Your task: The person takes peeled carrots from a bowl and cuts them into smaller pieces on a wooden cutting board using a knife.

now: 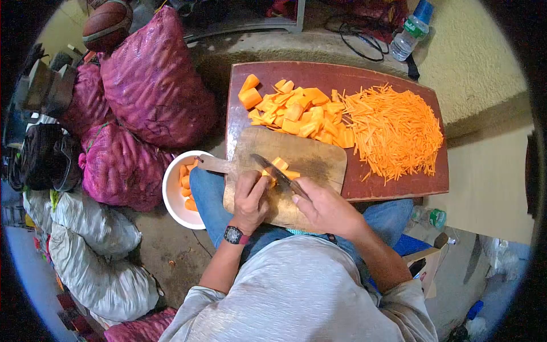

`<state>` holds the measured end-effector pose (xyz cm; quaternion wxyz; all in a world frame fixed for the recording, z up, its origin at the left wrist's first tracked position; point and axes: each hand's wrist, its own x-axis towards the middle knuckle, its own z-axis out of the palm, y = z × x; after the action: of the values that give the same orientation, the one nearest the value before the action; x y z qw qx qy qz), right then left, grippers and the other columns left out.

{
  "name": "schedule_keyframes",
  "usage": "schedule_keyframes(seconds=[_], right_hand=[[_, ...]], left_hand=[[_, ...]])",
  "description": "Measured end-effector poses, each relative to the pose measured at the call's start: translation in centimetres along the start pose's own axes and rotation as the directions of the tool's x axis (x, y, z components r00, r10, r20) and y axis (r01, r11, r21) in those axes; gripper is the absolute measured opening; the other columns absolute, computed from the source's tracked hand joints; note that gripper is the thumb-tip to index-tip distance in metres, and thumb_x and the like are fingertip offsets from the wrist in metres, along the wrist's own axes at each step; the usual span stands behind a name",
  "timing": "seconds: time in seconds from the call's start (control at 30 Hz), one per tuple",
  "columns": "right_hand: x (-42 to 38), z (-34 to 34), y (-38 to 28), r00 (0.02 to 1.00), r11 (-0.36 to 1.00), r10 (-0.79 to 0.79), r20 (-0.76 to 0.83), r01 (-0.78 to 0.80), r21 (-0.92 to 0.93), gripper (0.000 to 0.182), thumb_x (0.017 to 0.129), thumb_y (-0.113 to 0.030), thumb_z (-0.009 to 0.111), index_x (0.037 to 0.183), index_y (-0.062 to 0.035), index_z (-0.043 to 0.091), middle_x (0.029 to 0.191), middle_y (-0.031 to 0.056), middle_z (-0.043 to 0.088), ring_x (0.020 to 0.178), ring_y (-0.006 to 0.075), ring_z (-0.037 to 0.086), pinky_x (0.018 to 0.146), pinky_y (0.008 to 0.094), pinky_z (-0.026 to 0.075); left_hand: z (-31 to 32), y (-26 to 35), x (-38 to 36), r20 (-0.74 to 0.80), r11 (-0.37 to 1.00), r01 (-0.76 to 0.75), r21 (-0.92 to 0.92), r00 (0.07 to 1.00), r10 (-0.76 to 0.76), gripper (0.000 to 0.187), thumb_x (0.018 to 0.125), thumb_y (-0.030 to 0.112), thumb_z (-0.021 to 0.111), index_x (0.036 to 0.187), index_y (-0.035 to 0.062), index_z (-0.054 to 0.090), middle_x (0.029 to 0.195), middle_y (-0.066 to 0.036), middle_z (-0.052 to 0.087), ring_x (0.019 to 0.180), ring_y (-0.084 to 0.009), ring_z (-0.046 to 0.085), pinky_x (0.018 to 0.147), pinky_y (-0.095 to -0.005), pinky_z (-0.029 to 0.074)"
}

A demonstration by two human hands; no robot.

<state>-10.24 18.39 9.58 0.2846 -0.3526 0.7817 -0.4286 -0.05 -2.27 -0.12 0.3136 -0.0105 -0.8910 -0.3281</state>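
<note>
The left hand (pixel 249 196), fingers curled, steadies carrot (pixel 280 163) on the board (pixel 322 157); the right hand (pixel 322 206) grips the knife (pixel 295 187), its blade across the carrot. Left of the board, a white bowl (pixel 168 191) holds carrot chunks (pixel 186 182). Slices (pixel 293 111) and shreds (pixel 396 134) lie on the table (pixel 410 188), beyond and right of the board. Full purple sacks (pixel 154 85) stand far left; stuffed white sacks (pixel 105 279), contents hidden, lie near left.

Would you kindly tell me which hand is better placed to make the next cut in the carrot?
Probably the right hand: it grips the knife by its handle, blade at the carrot. The left hand seems occupied steadying the carrot on the board.
</note>
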Motion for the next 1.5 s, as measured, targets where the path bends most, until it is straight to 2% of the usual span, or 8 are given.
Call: schedule_keyframes(seconds=[0.6,0.93,1.03,1.13,1.23,1.3,1.43,1.5], right_hand=[[-1.0,-1.9,-4.1,0.938,0.955,0.293,0.184,-0.279,-0.100,0.036,0.109,-0.021,0.060,0.135,0.0015,0.052,0.111,0.0379,0.069,0.107,0.0586,0.066,0.086,0.0616,0.052],[0.5,1.2,0.3,0.983,0.988,0.145,0.110,-0.138,-0.071,0.036,0.108,-0.020,0.060,0.136,0.0001,0.052,0.114,0.0368,0.069,0.110,0.0569,0.067,0.090,0.0596,0.053],[-0.5,-0.3,-2.0,0.960,0.968,0.249,0.131,-0.246,-0.043,0.038,0.109,-0.021,0.060,0.139,-0.0001,0.052,0.115,0.0368,0.070,0.111,0.0565,0.067,0.090,0.0585,0.053],[-1.2,-1.5,-3.4,0.984,0.989,0.149,0.096,-0.149,-0.007,0.040,0.109,-0.021,0.059,0.142,-0.0005,0.051,0.113,0.0372,0.070,0.110,0.0570,0.067,0.089,0.0584,0.053],[-1.4,-2.1,-4.3,0.941,0.956,0.292,0.169,-0.292,-0.029,0.039,0.109,-0.021,0.060,0.141,-0.0002,0.051,0.109,0.0375,0.070,0.107,0.0580,0.067,0.087,0.0592,0.053],[-1.7,-1.8,-3.4,0.974,0.983,0.185,0.132,-0.183,-0.027,0.031,0.110,-0.024,0.058,0.128,0.0014,0.052,0.095,0.0356,0.071,0.093,0.0585,0.069,0.079,0.0636,0.052],[-1.9,-1.8,-3.3,0.980,0.987,0.162,0.119,-0.157,-0.045,0.029,0.110,-0.024,0.058,0.123,0.0011,0.052,0.093,0.0357,0.070,0.092,0.0584,0.069,0.077,0.0637,0.051],[-1.7,-2.0,-3.5,0.965,0.978,0.208,0.162,-0.205,-0.033,0.036,0.108,-0.021,0.060,0.136,0.0006,0.051,0.099,0.0373,0.069,0.099,0.0584,0.068,0.079,0.0598,0.053]], left_hand=[[0.0,-0.1,0.0,-0.025,0.999,-0.015,0.040,1.000,0.016,0.038,0.073,-0.007,0.073,0.110,-0.0014,0.072,0.111,-0.017,0.065,0.098,-0.0378,0.063,0.087,-0.0474,0.050],[0.4,-0.4,0.0,-0.066,1.000,0.003,0.015,0.998,-0.002,0.035,0.073,-0.006,0.072,0.107,0.0016,0.074,0.107,-0.014,0.067,0.095,-0.0351,0.064,0.085,-0.0465,0.049],[0.0,-0.2,-0.1,-0.058,0.998,-0.023,0.065,0.998,0.027,0.034,0.072,-0.006,0.072,0.106,0.0020,0.074,0.106,-0.014,0.067,0.095,-0.0341,0.065,0.086,-0.0462,0.048],[-0.1,0.1,0.3,-0.054,0.998,-0.009,0.062,0.998,0.013,0.034,0.072,-0.006,0.072,0.106,0.0017,0.074,0.106,-0.014,0.066,0.096,-0.0338,0.065,0.087,-0.0457,0.048],[-0.3,0.2,0.3,-0.023,0.997,-0.012,0.075,1.000,0.014,0.035,0.072,-0.006,0.072,0.106,0.0009,0.073,0.106,-0.014,0.066,0.096,-0.0340,0.065,0.087,-0.0456,0.048],[-0.2,0.1,0.2,-0.045,0.997,-0.016,0.069,0.999,0.019,0.036,0.072,-0.006,0.072,0.106,0.0005,0.073,0.106,-0.014,0.067,0.097,-0.0342,0.065,0.087,-0.0461,0.049],[-0.1,0.0,0.1,-0.051,0.998,-0.006,0.056,0.999,0.009,0.035,0.072,-0.007,0.074,0.107,0.0007,0.073,0.107,-0.014,0.067,0.097,-0.0343,0.065,0.087,-0.0462,0.049],[-0.3,-0.1,0.0,-0.029,0.997,-0.007,0.072,1.000,0.009,0.035,0.073,-0.007,0.074,0.107,0.0007,0.073,0.107,-0.014,0.067,0.097,-0.0346,0.065,0.086,-0.0461,0.049]])
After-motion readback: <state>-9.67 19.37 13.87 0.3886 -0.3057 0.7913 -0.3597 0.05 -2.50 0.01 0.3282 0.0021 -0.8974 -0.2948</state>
